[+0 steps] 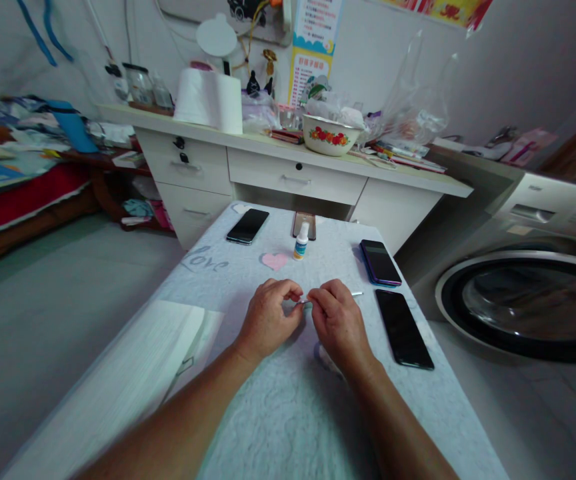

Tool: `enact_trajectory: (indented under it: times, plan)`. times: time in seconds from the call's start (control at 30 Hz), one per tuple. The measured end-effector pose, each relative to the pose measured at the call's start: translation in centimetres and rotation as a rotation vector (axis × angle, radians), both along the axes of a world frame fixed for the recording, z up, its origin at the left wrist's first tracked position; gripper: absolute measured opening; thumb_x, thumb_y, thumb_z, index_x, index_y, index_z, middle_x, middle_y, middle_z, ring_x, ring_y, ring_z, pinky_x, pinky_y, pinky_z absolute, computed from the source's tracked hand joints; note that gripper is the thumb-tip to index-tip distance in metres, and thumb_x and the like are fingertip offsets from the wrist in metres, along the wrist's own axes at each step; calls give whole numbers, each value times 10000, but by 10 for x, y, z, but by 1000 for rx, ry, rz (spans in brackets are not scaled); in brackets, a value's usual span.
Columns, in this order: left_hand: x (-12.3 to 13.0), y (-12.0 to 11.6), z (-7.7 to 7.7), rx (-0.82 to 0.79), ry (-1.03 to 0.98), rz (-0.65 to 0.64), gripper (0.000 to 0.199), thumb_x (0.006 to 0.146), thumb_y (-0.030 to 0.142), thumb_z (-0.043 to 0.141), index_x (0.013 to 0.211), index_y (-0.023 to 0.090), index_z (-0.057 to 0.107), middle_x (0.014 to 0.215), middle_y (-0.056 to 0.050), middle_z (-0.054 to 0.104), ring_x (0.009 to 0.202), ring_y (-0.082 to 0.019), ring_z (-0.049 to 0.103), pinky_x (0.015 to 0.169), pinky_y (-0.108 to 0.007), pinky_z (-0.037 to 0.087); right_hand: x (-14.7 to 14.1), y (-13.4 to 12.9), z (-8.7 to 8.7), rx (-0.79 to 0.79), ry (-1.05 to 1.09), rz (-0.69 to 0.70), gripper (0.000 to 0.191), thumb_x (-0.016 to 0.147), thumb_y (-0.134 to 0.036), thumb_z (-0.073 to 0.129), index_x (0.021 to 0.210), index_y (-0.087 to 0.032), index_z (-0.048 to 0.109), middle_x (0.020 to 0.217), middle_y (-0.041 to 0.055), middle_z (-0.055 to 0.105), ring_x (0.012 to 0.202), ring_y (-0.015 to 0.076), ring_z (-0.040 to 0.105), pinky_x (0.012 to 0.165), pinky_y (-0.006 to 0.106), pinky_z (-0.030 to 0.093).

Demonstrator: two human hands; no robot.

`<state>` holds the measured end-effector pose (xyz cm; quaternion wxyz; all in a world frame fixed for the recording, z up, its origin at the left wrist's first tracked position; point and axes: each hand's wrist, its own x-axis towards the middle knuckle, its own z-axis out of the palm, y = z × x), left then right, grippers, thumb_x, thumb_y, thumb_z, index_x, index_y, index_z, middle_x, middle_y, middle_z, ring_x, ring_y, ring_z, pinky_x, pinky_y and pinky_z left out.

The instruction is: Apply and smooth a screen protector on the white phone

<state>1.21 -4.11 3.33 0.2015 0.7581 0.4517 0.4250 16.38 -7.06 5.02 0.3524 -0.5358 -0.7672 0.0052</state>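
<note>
**Your right hand [338, 319] pinches a slim, silvery-white stick [357, 294]**

Your right thumb and fingers are closed narrowly around the stick; one end pokes out past your right knuckles, the other points toward your left hand [267, 315]. There, your left thumb and forefinger curl into a small ring, their tips almost meeting at the stick's near end. You cannot tell from this view whether those tips grip it or merely sit beside it.

Both hands are over a pale blue-grey, marbled tablecloth [268, 420]. Just beyond your fingertips stands a small white plastic bottle with a blue and yellow label [301, 245], upright, with a flat brown rectangular object [312, 228] lying partly behind it. A pink printed heart [274, 261] shows just beyond your left fingers; farther out on that side lies a black-screened phone with a pale edge [248, 227].

To the right of your right fingers, near the stick's free end, lies a large black rectangular phone [404, 329]. Just beyond it is a dark-screened phone with a purple-blue edge [381, 263], also well apart from your fingers.
</note>
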Motion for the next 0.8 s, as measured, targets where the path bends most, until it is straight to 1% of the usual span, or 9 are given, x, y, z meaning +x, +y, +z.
enact_trajectory:
  times: [0.37, 0.6, 0.8]
  plan:
    - [1, 0, 3, -27, -9, 6, 186, 688, 62, 620, 802, 208, 603, 767, 16, 629, 795, -159, 570, 742, -286, 451, -5, -1, -3, -10, -21, 32, 200, 874, -120, 478, 938, -185, 656, 860, 47, 533, 812, 171, 503, 716, 267, 410]
    - [0, -1, 5, -40, -2, -5, 189, 704, 51, 603, 825, 196, 598, 787, 7, 627, 812, -164, 561, 759, -305, 447, -4, 0, -1, -23, -28, 44, 204, 869, -108, 469, 921, -167, 658, 861, 51, 533, 808, 179, 505, 714, 287, 419]
    - [1, 1, 1, -5, -15, -9, 210, 692, 63, 633, 845, 205, 614, 788, 13, 644, 800, -162, 574, 755, -303, 454, -2, 1, 0, -21, -22, 35, 187, 855, -104, 483, 895, -175, 652, 854, 51, 544, 810, 175, 518, 723, 280, 431]
